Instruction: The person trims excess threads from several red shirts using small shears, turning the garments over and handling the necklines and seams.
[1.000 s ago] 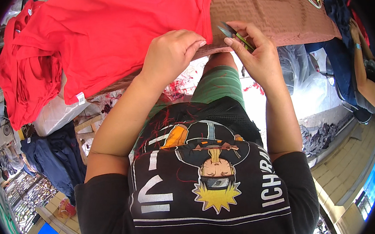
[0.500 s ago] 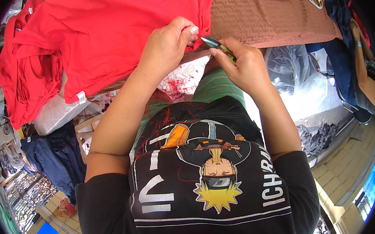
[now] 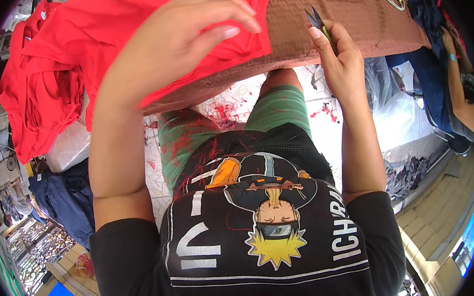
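Observation:
Red cloth, seemingly a garment, is spread over the brown-covered table and hangs off its near edge. Above it my left hand is lifted, fingers apart and holding nothing, slightly blurred. To the right, over the brown cover, my right hand grips a pair of thread snips. Their dark blades stand apart and point up and away from me. Part of the snips' green handle is hidden by my fingers and palm.
More red garments hang at the left, above dark blue cloth. Red thread scraps litter the floor and my lap. Clear plastic lies right of the table. At far right another person's arm reaches toward dark cloth.
My left hand has let go of the red garment's edge and risen to the left. My right hand has moved up and right with the snips, away from the cloth.

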{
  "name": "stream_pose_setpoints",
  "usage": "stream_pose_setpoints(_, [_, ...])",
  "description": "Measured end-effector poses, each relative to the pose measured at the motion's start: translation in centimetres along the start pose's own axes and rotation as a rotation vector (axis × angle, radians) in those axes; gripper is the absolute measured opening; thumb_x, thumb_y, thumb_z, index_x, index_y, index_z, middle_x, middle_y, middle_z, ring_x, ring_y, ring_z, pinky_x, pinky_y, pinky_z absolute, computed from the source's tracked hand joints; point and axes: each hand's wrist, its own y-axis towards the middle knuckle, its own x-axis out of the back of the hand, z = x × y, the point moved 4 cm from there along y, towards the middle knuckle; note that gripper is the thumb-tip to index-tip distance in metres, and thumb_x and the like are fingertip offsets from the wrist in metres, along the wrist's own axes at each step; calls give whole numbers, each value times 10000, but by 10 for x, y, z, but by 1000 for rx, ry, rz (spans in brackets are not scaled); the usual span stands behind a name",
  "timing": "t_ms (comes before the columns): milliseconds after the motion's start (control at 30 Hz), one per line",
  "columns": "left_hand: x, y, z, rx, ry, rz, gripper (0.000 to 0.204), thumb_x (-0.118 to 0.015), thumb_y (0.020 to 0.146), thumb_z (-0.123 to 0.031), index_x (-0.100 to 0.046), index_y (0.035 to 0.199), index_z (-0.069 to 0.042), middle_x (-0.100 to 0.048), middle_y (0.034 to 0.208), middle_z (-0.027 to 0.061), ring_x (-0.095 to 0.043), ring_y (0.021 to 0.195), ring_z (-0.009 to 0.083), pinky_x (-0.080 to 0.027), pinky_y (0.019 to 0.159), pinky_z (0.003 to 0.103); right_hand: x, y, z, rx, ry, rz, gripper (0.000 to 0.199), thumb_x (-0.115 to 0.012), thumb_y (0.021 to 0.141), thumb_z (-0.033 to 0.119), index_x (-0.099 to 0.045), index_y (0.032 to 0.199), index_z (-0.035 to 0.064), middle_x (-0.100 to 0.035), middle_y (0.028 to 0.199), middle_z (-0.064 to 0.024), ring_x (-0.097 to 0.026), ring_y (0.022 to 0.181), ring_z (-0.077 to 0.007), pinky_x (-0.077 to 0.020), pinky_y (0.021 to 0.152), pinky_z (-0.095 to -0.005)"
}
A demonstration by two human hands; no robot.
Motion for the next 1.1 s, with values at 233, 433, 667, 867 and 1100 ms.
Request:
stream_pose_setpoints(233, [-47, 5, 37, 264, 127, -42, 212, -628, 861, -114, -624, 1067, -66, -583, 1147, 90, -586, 1027, 282, -476, 879, 365, -10, 1, -30, -240, 144, 235, 223, -717, 866, 221, -654, 916, 13, -552, 701, 64, -461, 652, -27, -368, 591, -201])
stream_pose_setpoints(433, [-93, -27, 37, 438, -18, -182, 151, -682, 830, -121, -649, 946, -31, -623, 1006, 97, -630, 913, 236, -510, 787, 320, -25, 7, -24, -201, 143, 211, 212, -701, 876, 216, -646, 874, 11, -539, 688, 65, -439, 637, -24, -350, 572, -203])
stream_pose_setpoints(667, [-44, -19, 31, 188, -826, 240, 115, -645, 864, -157, -665, 906, -52, -636, 1074, 91, -606, 988, 233, -473, 857, 361, -19, 10, -28, -107, 129, 206, 206, -613, 934, 210, -677, 959, 16, -554, 712, 47, -464, 636, -44, -376, 586, -214])
stream_pose_setpoints(867, [-78, 15, 52, 8, 263, -35, 170, -650, 833, -144, -646, 1001, -122, -562, 1252, 33, -506, 1190, 253, -366, 1036, 440, -43, 7, -39, -211, 218, 335, 237, -591, 946, 235, -705, 1004, 35, -628, 731, 4, -452, 581, -47, -378, 542, -218])
stream_pose_setpoints(1100, [-58, 15, 41, -61, 296, -160, 105, -671, 786, -158, -622, 864, -108, -647, 944, 6, -622, 955, 183, -399, 1022, 418, -69, 8, -28, -623, 498, 506, 325, -635, 913, 299, -718, 846, -9, -545, 520, 10, -344, 404, -40, -283, 402, -205])
